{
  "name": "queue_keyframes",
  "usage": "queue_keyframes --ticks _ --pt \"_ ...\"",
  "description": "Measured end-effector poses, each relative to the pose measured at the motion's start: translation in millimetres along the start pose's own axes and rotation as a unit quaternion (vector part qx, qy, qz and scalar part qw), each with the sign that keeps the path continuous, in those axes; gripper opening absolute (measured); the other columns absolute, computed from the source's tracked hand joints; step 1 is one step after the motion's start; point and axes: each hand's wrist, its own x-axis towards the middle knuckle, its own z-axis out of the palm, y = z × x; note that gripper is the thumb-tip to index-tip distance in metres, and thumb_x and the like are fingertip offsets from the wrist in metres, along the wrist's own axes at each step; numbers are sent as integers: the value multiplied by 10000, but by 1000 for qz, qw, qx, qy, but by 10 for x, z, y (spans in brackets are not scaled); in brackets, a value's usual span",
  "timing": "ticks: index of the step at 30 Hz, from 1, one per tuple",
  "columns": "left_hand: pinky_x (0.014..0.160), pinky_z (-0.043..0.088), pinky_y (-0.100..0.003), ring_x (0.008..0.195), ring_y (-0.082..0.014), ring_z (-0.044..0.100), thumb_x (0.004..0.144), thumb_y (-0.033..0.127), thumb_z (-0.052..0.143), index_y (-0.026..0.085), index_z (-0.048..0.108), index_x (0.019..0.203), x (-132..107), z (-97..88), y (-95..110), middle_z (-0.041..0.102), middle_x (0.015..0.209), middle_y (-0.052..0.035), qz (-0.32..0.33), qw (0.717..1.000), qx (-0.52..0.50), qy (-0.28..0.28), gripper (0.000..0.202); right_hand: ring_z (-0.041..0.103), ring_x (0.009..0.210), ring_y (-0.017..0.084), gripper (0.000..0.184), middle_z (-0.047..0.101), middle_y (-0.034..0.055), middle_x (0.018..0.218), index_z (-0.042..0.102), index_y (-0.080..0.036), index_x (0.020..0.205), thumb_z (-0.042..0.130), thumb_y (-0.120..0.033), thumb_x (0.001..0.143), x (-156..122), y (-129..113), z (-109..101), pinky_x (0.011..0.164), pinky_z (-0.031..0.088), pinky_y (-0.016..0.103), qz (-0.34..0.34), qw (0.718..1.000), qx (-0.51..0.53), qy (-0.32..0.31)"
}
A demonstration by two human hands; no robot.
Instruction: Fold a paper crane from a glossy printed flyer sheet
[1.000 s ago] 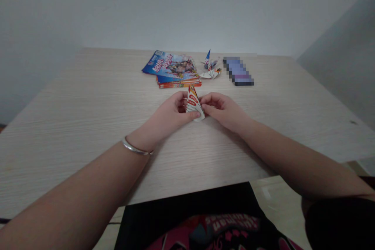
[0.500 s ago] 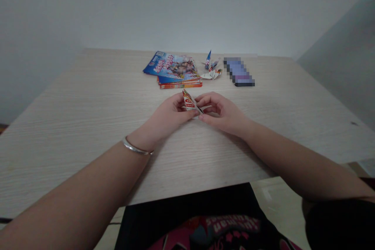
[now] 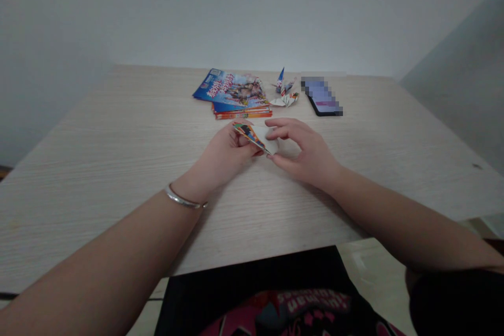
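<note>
A small folded piece of printed paper, white with red, orange and blue print, lies tilted between both hands just above the wooden table. My left hand pinches its lower left part with thumb and fingers. My right hand grips its right side between the thumb and the curved fingers arched above it. A silver bangle sits on my left wrist.
A stack of colourful printed sheets lies behind the hands. A finished folded paper crane stands beside it, then a phone with a blurred screen. A pale wall rises behind the table; the table's near edge is at my lap.
The folded paper has been tipped from upright with its point up to lying nearly flat, pointing left. My right hand's fingers have lifted and arched over it.
</note>
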Motion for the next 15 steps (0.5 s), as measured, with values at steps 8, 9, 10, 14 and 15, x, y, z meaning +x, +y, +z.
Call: queue_keyframes --ticks 8,9,10,14,15 --pt "1089 499 -444 1057 -239 694 732 211 765 198 717 948 -22 78 7 774 1050 -37 4 997 -78 -15 222 653 939 240 153 757 39 1006 749 -294 1025 666 -226 916 -2 -24 -47 876 510 444 -74 984 -160 24" --pt "1082 505 -444 1040 -236 696 739 224 760 202 726 933 -25 79 -14 776 1032 -34 -7 997 -82 -10 198 654 942 242 154 762 37 1005 753 -298 1028 665 -230 921 2 -28 -52 883 504 446 -71 984 -162 15" --pt "1059 519 -439 1005 -230 699 740 234 757 205 730 923 -26 79 -36 775 1011 -32 -20 996 -92 0 188 656 952 245 156 767 37 1008 753 -297 1031 665 -228 922 7 -32 -54 894 499 448 -64 985 -161 11" --pt "949 573 -392 915 -197 710 711 239 763 213 737 921 -17 73 -91 773 1019 -32 -69 987 -142 26 213 669 966 258 107 773 50 996 727 -259 971 675 -203 896 17 -46 -48 918 497 453 -31 987 -150 52" --pt "938 580 -388 932 -200 716 721 259 765 216 738 930 -14 74 -94 775 1045 -37 -61 989 -132 28 216 672 962 259 83 772 53 989 716 -251 948 680 -204 890 18 -46 -45 917 500 451 -29 987 -146 64"
